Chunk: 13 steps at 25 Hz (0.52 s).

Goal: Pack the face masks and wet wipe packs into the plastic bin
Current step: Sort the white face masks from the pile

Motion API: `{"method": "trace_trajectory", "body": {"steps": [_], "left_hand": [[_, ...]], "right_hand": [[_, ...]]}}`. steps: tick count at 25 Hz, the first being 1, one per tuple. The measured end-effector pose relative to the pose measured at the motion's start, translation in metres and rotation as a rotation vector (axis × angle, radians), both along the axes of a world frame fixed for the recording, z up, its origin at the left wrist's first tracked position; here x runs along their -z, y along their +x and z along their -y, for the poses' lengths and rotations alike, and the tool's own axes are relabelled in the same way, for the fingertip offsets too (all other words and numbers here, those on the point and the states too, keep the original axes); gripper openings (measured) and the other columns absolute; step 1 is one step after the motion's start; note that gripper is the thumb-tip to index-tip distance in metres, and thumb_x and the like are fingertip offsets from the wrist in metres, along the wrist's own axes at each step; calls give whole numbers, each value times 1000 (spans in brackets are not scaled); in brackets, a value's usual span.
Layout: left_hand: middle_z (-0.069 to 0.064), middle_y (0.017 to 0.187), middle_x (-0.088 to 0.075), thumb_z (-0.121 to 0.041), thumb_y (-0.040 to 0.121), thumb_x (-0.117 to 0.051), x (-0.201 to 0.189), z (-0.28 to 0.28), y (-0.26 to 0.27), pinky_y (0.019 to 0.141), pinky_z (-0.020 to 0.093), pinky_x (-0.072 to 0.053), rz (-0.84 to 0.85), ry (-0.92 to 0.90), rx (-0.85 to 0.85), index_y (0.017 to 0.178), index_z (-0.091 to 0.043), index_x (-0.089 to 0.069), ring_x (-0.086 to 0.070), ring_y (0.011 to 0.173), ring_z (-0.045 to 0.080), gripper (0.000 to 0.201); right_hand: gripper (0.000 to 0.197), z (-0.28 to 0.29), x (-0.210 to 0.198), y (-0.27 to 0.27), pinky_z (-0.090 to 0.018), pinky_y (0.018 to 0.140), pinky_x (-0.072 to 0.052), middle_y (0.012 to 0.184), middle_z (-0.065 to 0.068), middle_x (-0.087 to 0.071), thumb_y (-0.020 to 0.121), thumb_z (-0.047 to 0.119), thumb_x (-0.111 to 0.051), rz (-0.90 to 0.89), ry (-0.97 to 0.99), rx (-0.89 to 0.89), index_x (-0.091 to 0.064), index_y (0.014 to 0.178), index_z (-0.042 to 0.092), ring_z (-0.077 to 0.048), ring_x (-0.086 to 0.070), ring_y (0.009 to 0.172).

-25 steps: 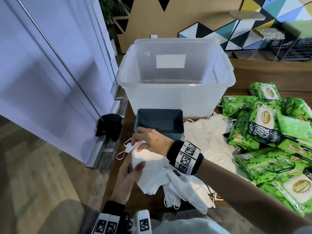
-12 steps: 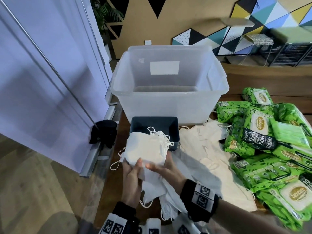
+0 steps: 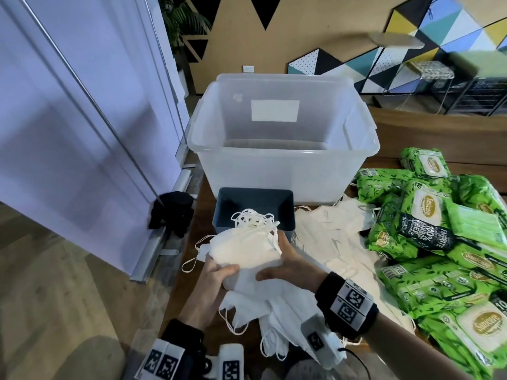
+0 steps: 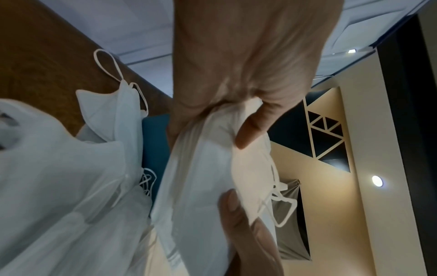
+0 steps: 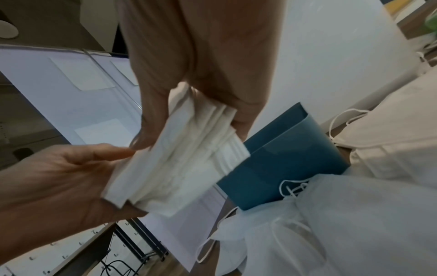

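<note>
Head view: both hands clamp one stack of white face masks (image 3: 244, 249), the left hand (image 3: 212, 278) at its 7 o'clock edge, the right hand (image 3: 288, 266) at its 4 o'clock edge, held above the brown wooden desk (image 3: 428, 138). A small blue-grey box (image 3: 255, 207) stands at 12 o'clock from the stack, the clear plastic bin (image 3: 279, 138) just behind it. More loose masks (image 3: 277, 316) lie at 6 o'clock. Green wet wipe packs (image 3: 439, 242) are heaped at 3 o'clock. A pale partition wall (image 3: 68, 105) stands at 9 o'clock, with wood flooring (image 3: 55, 297) below it.
</note>
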State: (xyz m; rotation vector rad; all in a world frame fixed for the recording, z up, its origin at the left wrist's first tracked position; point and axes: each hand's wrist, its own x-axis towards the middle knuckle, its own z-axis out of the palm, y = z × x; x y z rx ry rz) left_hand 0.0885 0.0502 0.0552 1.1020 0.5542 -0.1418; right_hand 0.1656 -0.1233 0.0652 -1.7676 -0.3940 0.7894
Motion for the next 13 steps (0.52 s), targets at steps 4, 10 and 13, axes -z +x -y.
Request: {"method": "trace_trajectory", "body": {"steps": [4, 10, 13], "left_hand": [[12, 118, -63, 3, 87, -53, -5, 6, 1, 61, 23, -55, 21, -49, -50, 130, -9, -46, -63, 100, 23, 45], [16, 123, -62, -56, 59, -80, 0, 36, -12, 85, 40, -56, 60, -74, -253, 131, -9, -47, -64, 107, 30, 91], [17, 122, -63, -33, 64, -80, 4, 41, -13, 71, 30, -59, 55, -246, -341, 127, -6, -54, -64, 105, 29, 74]], "right_hand": [[77, 1, -4, 0, -1, 69, -41, 107, 6, -48, 71, -2, -76, 3, 19, 50, -26, 129, 5, 4, -49, 92], [97, -10, 6, -14, -29, 95, -50, 130, -4, -49, 59, 22, -83, -89, 247, 243, -24, 135, 11, -18, -50, 120], [86, -18, 0, -18, -20, 85, -50, 128, -3, -47, 75, 7, -73, -118, 302, 185, -15, 137, 14, -7, -52, 112]]}}
